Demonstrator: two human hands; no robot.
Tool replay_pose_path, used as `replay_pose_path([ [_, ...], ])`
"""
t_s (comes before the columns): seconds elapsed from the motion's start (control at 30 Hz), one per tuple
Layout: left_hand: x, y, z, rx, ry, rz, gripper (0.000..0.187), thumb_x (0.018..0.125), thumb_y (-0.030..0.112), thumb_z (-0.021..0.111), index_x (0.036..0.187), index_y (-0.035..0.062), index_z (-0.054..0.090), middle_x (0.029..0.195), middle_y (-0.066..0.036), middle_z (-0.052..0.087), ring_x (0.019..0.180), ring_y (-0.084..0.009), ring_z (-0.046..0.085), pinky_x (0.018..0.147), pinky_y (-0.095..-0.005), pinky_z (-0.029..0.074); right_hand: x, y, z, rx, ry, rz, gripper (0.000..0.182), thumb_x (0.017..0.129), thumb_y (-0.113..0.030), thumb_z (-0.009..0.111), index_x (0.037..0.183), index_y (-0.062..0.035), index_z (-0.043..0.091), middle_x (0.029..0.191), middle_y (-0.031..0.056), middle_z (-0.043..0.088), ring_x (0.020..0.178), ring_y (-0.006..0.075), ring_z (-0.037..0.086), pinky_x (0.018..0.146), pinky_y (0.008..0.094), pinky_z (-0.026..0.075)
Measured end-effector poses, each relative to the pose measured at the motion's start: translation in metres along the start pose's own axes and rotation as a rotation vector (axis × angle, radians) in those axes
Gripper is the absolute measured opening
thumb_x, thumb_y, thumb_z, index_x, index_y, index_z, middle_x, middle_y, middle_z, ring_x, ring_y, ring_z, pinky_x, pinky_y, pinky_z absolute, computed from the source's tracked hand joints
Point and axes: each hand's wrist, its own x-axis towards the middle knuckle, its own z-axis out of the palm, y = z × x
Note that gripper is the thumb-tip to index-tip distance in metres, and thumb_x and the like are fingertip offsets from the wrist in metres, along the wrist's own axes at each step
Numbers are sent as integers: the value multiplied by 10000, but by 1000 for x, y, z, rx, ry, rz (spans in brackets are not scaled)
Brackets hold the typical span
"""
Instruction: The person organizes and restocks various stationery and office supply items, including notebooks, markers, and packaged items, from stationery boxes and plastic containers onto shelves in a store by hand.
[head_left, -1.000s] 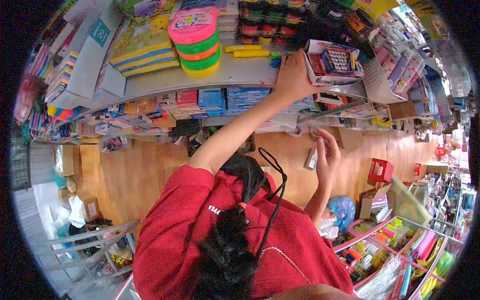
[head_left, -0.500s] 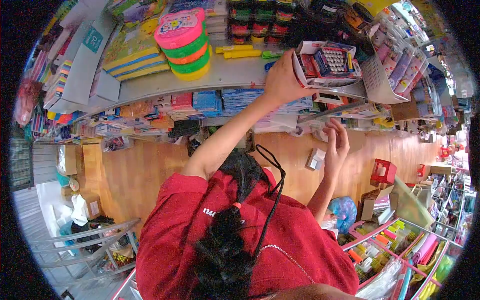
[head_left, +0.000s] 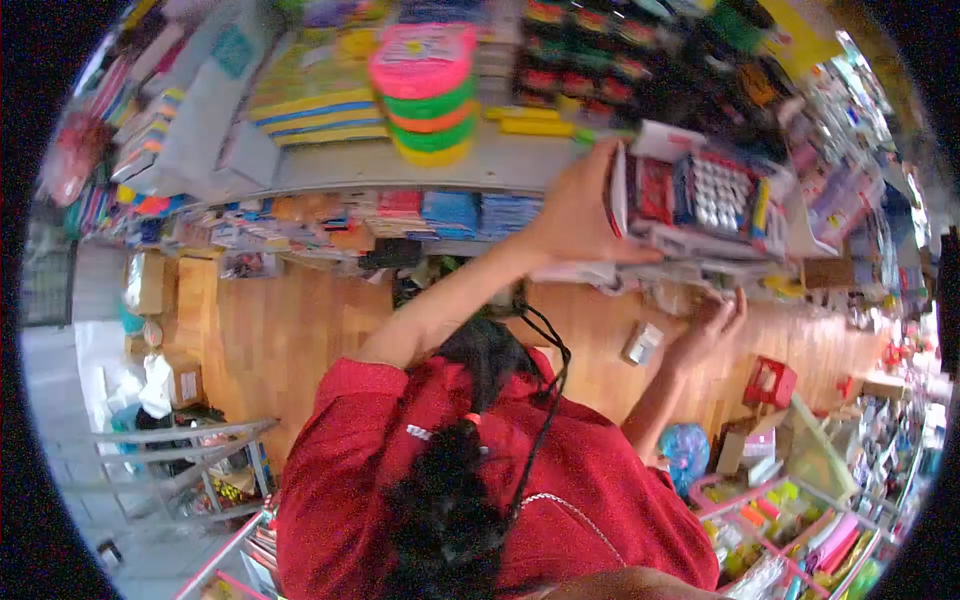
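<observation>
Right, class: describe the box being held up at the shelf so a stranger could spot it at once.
Start at the grey metal shelf with the stacked pink, green and orange round tins. To their right, a hand holds a white cardboard display box: it alone is lifted and tilted.

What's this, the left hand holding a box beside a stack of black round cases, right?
Not black: the head view shows the round cases pink, green, orange and yellow. The left hand does hold the box beside them.

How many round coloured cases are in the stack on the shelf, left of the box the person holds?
5, in one stack on the grey shelf: pink case on top, then green, orange, green, yellow lowest. Others may hide behind.
</observation>
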Motion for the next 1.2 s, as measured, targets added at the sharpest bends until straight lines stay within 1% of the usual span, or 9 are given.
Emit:
replay_pose_path([
  [0.03, -7, 4, -17, 59, -20, -10, 1135, 442, 456, 864, 1311, -12, 302, 1175, -242, 514, 1073, -398, 528, 928, -448, 418, 3, 7, 4, -40, 30, -19, 328, 975, -190, 418, 1259, -26, 443, 1010, 136, 586, 897, 198, 580, 806, 325, 493],
  [0.13, -27, 5, -52, -36, 48, 185, 1132, 428, 460, 857, 1311, -11, 328, 1192, -240, 503, 1082, -384, 523, 945, -425, 410, -8, 4, 20, -433, 218, -488, 329, 971, -201, 427, 1252, -30, 440, 1059, 144, 562, 891, 210, 580, 808, 346, 497],
  [0.23, -52, 15, -103, -132, 33, 216, 1120, 408, 458, 858, 1293, -11, 355, 1165, -217, 517, 1052, -357, 548, 908, -399, 436, -41, -20, 39, -288, 259, -616, 320, 970, -204, 428, 1237, -29, 444, 1053, 139, 555, 886, 204, 577, 802, 338, 494],
  [0.4, -117, 32, -207, -68, 62, 238, 1114, 401, 421, 861, 1293, -10, 350, 1141, -193, 521, 1022, -344, 560, 873, -381, 450, -119, -58, 90, 15, 69, -563, 304, 968, -207, 430, 1213, -27, 451, 1044, 130, 544, 877, 195, 570, 792, 324, 490],
  [0.7, -280, 46, -398, 96, 297, -37, 1110, 406, 368, 890, 1299, 6, 338, 1169, -181, 515, 1096, -308, 535, 930, -375, 416, -290, -134, 214, 461, -335, -363, 279, 965, -213, 434, 1168, -25, 463, 1028, 114, 524, 861, 177, 559, 774, 301, 482],
  [0.8, -336, 40, -450, -29, 407, -82, 1051, 464, 311, 897, 1293, -13, 338, 1164, -168, 538, 1090, -249, 545, 942, -346, 407, -343, -161, 256, 610, -485, -295, 271, 964, -215, 435, 1153, -24, 467, 1022, 109, 518, 856, 172, 555, 768, 293, 480],
  [1.03, -426, 43, -535, 263, 682, -106, 1014, 493, 277, 898, 1294, -13, 350, 1149, -154, 572, 1072, -236, 574, 920, -354, 442, -457, -223, 352, 869, -818, 3, 149, 952, -162, 444, 980, -24, 492, 919, 24, 472, 763, 98, 502, 705, 256, 444],
  [1.13, -449, 31, -560, 240, 801, -156, 1019, 490, 279, 899, 1298, -8, 349, 1156, -156, 573, 1079, -239, 574, 931, -355, 439, -505, -248, 392, 838, -950, 7, 139, 949, -138, 446, 987, -19, 506, 937, 25, 486, 791, 91, 516, 723, 243, 442],
  [1.2, -455, 26, -580, 206, 858, -194, 1027, 488, 263, 899, 1309, 1, 339, 1174, -155, 566, 1091, -236, 569, 954, -354, 424, -531, -271, 413, 858, -1148, 43, 277, 957, -212, 418, 1095, 6, 519, 1072, 90, 537, 927, 142, 542, 829, 289, 440],
])
